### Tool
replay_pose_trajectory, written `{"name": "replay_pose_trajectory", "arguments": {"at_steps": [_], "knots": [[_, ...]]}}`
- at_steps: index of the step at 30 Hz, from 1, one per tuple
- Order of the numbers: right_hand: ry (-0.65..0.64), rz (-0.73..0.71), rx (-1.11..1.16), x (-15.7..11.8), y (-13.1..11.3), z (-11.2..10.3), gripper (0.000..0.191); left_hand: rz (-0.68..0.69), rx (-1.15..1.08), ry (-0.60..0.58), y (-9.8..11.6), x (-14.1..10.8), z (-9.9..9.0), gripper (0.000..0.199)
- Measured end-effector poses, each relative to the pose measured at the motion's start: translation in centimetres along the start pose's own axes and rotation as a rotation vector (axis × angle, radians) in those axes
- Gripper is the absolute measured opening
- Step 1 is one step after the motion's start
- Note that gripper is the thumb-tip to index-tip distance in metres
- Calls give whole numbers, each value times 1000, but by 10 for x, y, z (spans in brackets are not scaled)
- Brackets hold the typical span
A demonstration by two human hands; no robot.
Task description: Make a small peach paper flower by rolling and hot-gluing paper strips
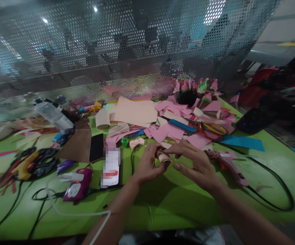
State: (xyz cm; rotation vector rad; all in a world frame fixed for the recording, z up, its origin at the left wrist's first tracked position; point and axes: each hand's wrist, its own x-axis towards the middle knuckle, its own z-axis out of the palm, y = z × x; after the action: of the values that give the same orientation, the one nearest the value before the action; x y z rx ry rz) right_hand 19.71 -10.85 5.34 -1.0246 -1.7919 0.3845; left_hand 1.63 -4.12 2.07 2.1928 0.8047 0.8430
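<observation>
My left hand (150, 161) is closed around a small roll of peach paper (164, 157), with its layered edge showing. My right hand (193, 163) reaches in from the right. Its fingers are stretched out, index fingertip at the top of the roll and thumb apart beside it. Both hands are above the green table (178, 204). Just beyond them lie a crumpled pale pink piece (136, 143) and pink paper scraps (166, 132). A pink glue gun (232, 166) rests to the right of my right hand.
Scissors (210, 131), a blue-handled cutter (181, 126) and peach sheets (134, 110) lie behind. Left are a lit phone (111, 168), a dark phone (97, 147), a magenta device (78, 185) and cables. Pink-and-green paper pieces (188, 86) stand at the back, before a perforated metal panel (111, 44).
</observation>
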Motion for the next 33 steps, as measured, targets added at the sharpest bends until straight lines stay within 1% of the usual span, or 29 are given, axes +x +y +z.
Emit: {"name": "replay_pose_trajectory", "arguments": {"at_steps": [4, 8, 12, 15, 18, 22, 26, 29, 33], "knots": [[65, 65, -67, 0, 5, -2, 20, -25, -18, 29, 2, 0, -1, 28], [-4, 30, -192, 0, 8, 3, 24, -33, -68, 39, 2, -1, -2, 32], [-75, 28, -290, 0, 8, 8, 24, -22, -133, 49, 3, 0, -3, 29], [-58, 33, -300, -2, 8, 8, 27, -59, -153, 35, 2, 0, -2, 31], [-34, 23, -318, -3, 8, 9, 37, -85, -167, 43, 0, -1, -1, 34], [-74, 11, -402, -3, 6, 14, 48, -44, -142, 41, 1, -2, -1, 35], [-111, 1, -413, -2, 6, 18, 50, -21, -140, 34, 1, -2, -1, 35], [-58, 3, -346, -2, 7, 16, 50, -25, -194, 47, -2, -2, 1, 34], [102, -29, -295, 1, 8, 2, 43, -63, -276, 49, -4, 0, 1, 30]]}}
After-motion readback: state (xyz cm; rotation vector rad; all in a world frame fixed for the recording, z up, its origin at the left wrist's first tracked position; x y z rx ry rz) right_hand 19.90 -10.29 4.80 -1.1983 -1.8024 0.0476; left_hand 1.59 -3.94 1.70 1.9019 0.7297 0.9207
